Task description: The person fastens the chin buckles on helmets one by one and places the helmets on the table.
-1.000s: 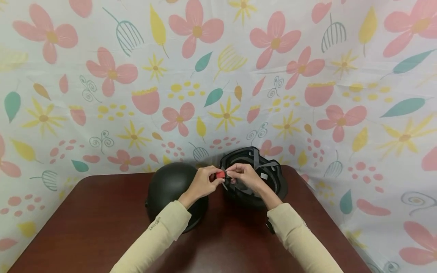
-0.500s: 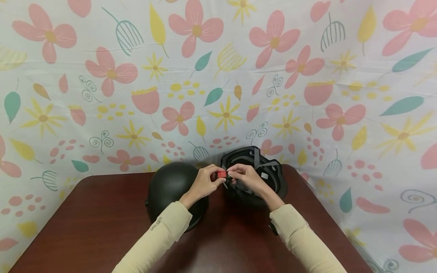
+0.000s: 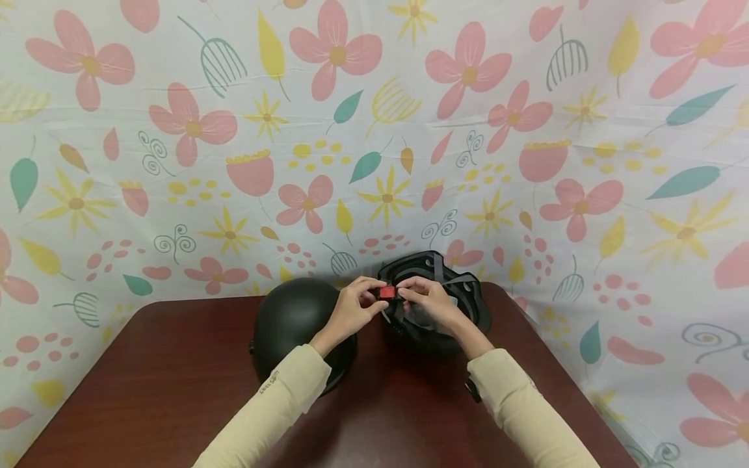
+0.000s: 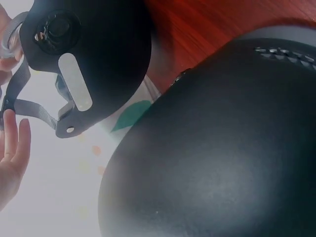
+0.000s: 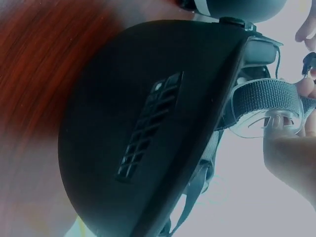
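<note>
In the head view a buckle with a red face [image 3: 387,292] is held above the near-left rim of an upturned black helmet [image 3: 417,337]. My left hand [image 3: 349,309] pinches its left end between thumb and fingers. My right hand [image 3: 432,304] grips the strap side at its right end. Grey webbing strap [image 5: 264,96] runs from the helmet to the right hand in the right wrist view, with a clear plastic piece around it. Whether the buckle's halves are joined cannot be told. In the left wrist view several fingers [image 4: 12,140] touch the dark strap junction.
A second black helmet [image 3: 295,322] sits dome up to the left, partly behind the left wrist. Both helmets are near the back of the dark red table [image 3: 175,364]. A flower-printed cloth [image 3: 363,130] hangs behind and to the right.
Both hands have risen slightly and shifted a little to the right with the buckle. The buckle has turned, so its red face shows more squarely. Both helmets stay about where they were.
</note>
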`<state>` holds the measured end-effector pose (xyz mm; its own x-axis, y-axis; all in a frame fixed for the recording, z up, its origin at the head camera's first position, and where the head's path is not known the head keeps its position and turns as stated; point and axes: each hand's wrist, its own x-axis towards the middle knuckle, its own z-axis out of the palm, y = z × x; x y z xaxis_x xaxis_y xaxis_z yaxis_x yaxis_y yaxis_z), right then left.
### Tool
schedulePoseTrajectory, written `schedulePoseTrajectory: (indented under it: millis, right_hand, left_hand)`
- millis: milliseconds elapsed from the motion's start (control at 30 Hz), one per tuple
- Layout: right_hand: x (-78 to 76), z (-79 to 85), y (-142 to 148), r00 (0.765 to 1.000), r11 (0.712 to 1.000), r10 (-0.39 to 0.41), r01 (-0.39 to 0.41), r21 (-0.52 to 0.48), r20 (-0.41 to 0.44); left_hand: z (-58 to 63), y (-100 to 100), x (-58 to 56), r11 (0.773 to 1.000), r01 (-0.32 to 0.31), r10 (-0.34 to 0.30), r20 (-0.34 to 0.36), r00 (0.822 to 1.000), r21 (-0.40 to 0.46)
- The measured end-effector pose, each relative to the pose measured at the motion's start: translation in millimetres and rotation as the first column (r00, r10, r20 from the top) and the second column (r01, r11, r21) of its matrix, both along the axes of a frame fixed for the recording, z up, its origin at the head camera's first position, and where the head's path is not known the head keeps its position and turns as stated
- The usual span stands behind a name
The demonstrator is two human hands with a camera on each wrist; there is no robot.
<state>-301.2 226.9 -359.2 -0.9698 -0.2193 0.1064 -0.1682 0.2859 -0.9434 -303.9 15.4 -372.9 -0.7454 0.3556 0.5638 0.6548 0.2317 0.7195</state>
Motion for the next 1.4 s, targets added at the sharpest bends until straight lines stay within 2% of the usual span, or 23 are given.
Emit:
schedulePoseTrajectory:
  millis: [133, 167, 400, 667, 867, 1067, 1233, 1400]
  right_hand:
    - [1.0, -0.1, 6.5, 0.999, 0.998, -0.051, 0.051, 0.034, -0.007]
    - [0.0, -1.6, 9.0, 0.998, 0.997, -0.062, 0.062, 0.043, -0.009]
    - [-2.2, -15.2, 23.6, 0.987, 0.984, -0.159, 0.156, 0.084, 0.027]
    - [-1.7, -21.1, 28.7, 0.984, 0.981, -0.158, 0.148, 0.125, 0.076]
    - [0.2, -24.7, 29.9, 0.981, 0.972, -0.169, 0.15, 0.182, 0.094]
    - [2.4, -25.6, 32.8, 0.981, 0.978, -0.162, 0.145, 0.15, 0.107]
    - [1.5, -21.9, 42.1, 0.984, 0.971, -0.172, 0.162, 0.173, 0.041]
    - [2.2, -11.9, 57.4, 0.976, 0.942, -0.203, 0.216, 0.255, -0.08]
  left_hand:
    - [-2.1, -0.7, 1.3, 0.999, -0.015, 0.015, 0.005, 1.0, -0.028]
    - [-6.0, -1.1, -1.8, 0.999, -0.019, 0.019, 0.002, 1.0, -0.033]
    - [-3.2, -0.4, -1.1, 0.997, -0.007, 0.006, -0.011, 1.0, -0.083]
    - [-5.2, 1.9, -2.2, 0.99, 0.015, -0.012, 0.024, 1.0, -0.14]
    - [-11.4, 5.7, -3.3, 0.986, 0.034, -0.025, 0.053, 0.998, -0.164]
    - [-17.9, 11.3, -3.7, 0.982, 0.03, -0.015, 0.084, 0.996, -0.189]
    - [-22.3, 15.9, -3.1, 0.979, 0.031, -0.016, 0.078, 0.997, -0.202]
    - [-27.3, 19.1, -3.4, 0.973, 0.032, -0.014, 0.084, 0.996, -0.227]
